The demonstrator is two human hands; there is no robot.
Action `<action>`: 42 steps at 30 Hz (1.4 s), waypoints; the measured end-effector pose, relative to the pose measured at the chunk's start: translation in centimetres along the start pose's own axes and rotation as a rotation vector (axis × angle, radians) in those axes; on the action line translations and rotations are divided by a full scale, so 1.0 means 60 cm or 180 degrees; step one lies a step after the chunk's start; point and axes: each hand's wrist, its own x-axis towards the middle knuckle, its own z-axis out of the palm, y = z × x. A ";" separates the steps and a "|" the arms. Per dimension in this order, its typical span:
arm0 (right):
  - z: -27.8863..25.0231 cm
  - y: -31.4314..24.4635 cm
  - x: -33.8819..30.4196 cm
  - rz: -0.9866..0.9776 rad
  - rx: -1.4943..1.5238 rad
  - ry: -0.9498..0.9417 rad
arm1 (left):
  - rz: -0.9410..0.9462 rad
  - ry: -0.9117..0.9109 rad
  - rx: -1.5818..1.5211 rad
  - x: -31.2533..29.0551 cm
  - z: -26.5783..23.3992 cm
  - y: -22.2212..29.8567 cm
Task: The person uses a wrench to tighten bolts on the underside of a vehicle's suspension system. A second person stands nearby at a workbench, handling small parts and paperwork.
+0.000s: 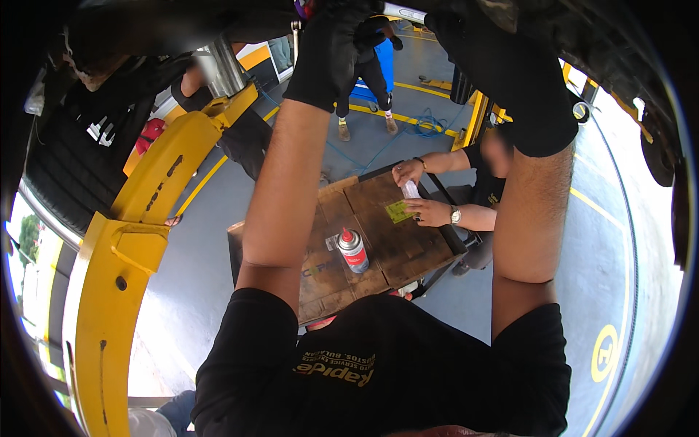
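Both my arms reach straight up under a raised vehicle. My left hand [324, 62], in a black glove, is at the top edge of the view against the dark underside [255, 18], its fingers mostly hidden. My right hand [502, 73], also black-gloved, is raised to the right of it. A shiny silver metal bar [405, 12], like a wrench handle, runs between the hands, and its right end meets my right glove, which looks closed on it. The bar's other end is hidden. Beside my left glove a thin metal rod [295, 40] hangs down.
Below stands a wooden-topped cart [335, 211] with a red-capped spray can [353, 251]. At its right, a co-worker's hands [429, 211] handle a white item and a yellow-green packet [399, 211]. A yellow lift arm [109, 255] and tire [80, 160] are left. Another person [368, 73] stands behind.
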 end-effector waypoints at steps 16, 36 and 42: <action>0.125 -0.254 -0.125 0.3578 0.2974 -0.0257 | 0.0313 0.0504 0.2194 -0.008 -0.002 0.001; 0.013 -0.030 -0.066 0.0916 0.0381 -0.1548 | 0.0305 0.0458 0.1583 -0.004 -0.032 -0.003; 0.160 -0.213 -0.143 0.2760 0.1954 -0.0336 | 0.1496 -0.0352 0.3590 0.013 -0.045 0.002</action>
